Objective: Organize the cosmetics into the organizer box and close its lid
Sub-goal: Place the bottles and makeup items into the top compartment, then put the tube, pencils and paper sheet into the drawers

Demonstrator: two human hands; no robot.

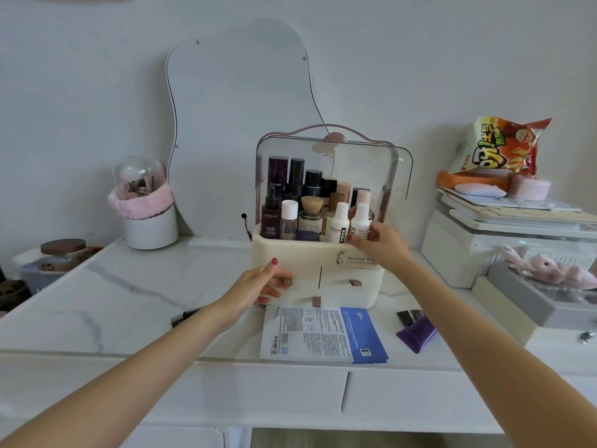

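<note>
While the cream plastic organizer box (318, 270) sits dead centre on the white marble-look tabletop (129, 295), it's mostly loaded: glossy dark bottles at the back, white squeeze bottles up front. Its clear domed lid (371, 169) is swung up at 12 o'clock. The right hand (381, 245) pinches a small white-capped bottle (361, 223) at the box's 3 o'clock corner, seating it I'd guess. The left hand (261, 282) lies flat and open against the drawer front at 9 o'clock, holding nothing. A soft purple tube (416, 331) and a flat blue-white sachet (323, 334) wait at 6 o'clock; those probably go next, then the lid comes down.
</note>
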